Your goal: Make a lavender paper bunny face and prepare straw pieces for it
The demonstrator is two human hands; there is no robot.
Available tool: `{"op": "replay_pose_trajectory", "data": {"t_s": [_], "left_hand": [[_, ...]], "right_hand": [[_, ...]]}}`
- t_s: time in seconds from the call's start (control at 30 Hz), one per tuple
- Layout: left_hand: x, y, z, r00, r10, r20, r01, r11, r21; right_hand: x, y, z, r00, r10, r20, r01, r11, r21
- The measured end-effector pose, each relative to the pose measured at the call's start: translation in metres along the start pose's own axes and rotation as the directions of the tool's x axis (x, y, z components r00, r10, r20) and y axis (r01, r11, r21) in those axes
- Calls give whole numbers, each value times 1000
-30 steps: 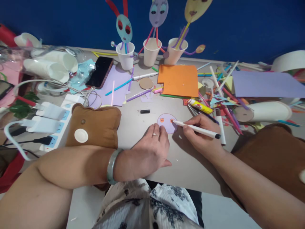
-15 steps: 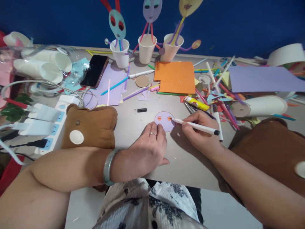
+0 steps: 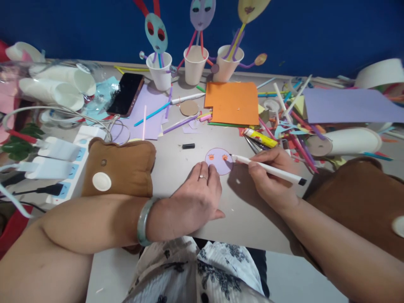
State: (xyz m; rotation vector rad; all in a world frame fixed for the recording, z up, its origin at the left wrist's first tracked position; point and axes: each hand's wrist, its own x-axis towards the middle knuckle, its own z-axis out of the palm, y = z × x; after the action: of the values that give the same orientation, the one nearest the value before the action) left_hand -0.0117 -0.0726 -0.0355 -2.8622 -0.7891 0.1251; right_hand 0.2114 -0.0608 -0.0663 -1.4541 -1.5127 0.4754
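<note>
A small purple paper disc [image 3: 220, 167] lies on the table, with two orange eyes and dark lashes drawn on its upper half. My left hand [image 3: 202, 189] rests flat over its lower left edge, fingers stretched out, pressing it down. In my right hand [image 3: 274, 176] a white marker [image 3: 280, 173] is pinched between thumb and fingers. Its uncapped dark tip points at the disc's right edge, just beside the right eye; I cannot tell if it touches. The black marker cap [image 3: 188, 146] lies on the table left of the disc.
Three white paper cups [image 3: 194, 69] with paper-faced figures stand along the blue wall. Orange paper [image 3: 233, 103], a yellow glue stick [image 3: 260, 138] and many pipe cleaners lie behind the disc. Brown cushions [image 3: 123, 168] flank both arms. A power strip [image 3: 67, 172] and phone [image 3: 126, 93] are at left.
My right hand has drawn back to the right with the marker, lifting its tip from the right eye to the disc's edge. My left hand stays in place.
</note>
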Motion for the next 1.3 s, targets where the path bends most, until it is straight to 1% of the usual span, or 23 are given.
{"op": "replay_pose_trajectory", "data": {"t_s": [0.13,0.23,0.33,0.5,0.63,0.77,0.87,1.03,1.2,1.3], "left_hand": [[0,2,9,1000,-10,-27,10,1000,1],[1,5,18,998,-25,-50,26,1000,5],[2,7,22,998,-33,-60,33,999,6],[2,5,18,997,-28,-68,29,999,13],[1,2,11,998,-1,-68,4,999,43],[0,3,12,998,-2,-70,6,999,51],[3,7,18,998,-28,-58,30,999,40],[8,11,26,999,-47,-8,47,999,9],[8,10,22,999,-48,9,48,999,1],[6,8,18,999,-46,1,46,999,7]], "right_hand": [[-2,1,0,999,14,35,-14,1000,-11],[-3,-3,1,999,-17,50,19,999,-34],[-3,-9,3,996,-46,75,51,996,-70],[-1,-16,8,982,-68,175,83,993,-78],[2,-19,10,973,-47,226,66,995,-77],[3,-19,12,970,-86,227,113,987,-110],[2,-17,13,966,-118,229,149,981,-125],[1,-13,14,967,-134,217,165,977,-132],[1,-13,14,966,-121,229,153,980,-127],[1,-14,14,968,-107,227,141,980,-138]]}}
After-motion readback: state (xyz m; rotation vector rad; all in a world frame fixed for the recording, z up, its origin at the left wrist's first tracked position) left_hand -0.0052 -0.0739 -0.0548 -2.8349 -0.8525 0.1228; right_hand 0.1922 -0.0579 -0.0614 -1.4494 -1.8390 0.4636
